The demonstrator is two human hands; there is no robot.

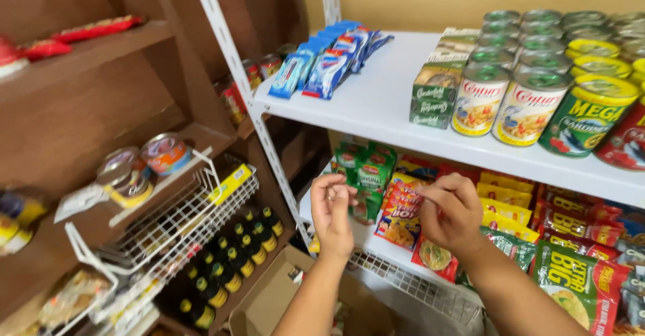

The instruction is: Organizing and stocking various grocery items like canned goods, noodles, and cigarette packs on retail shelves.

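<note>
My left hand and my right hand are raised close together in front of the lower white shelf. The left hand's fingers are loosely curled and apart, with nothing visible in them. The right hand's fingers are pinched together, its knuckles toward me, and I see nothing in its grip. Just behind and between the hands stand orange and red snack packets. Green pouches stand to the left of them, behind the left hand. A small red packet lies under the right wrist.
The upper white shelf carries blue sachets, small green boxes and rows of cans. To the left are a white wire basket, dark bottles with yellow caps, tins on wooden shelving and an open cardboard box.
</note>
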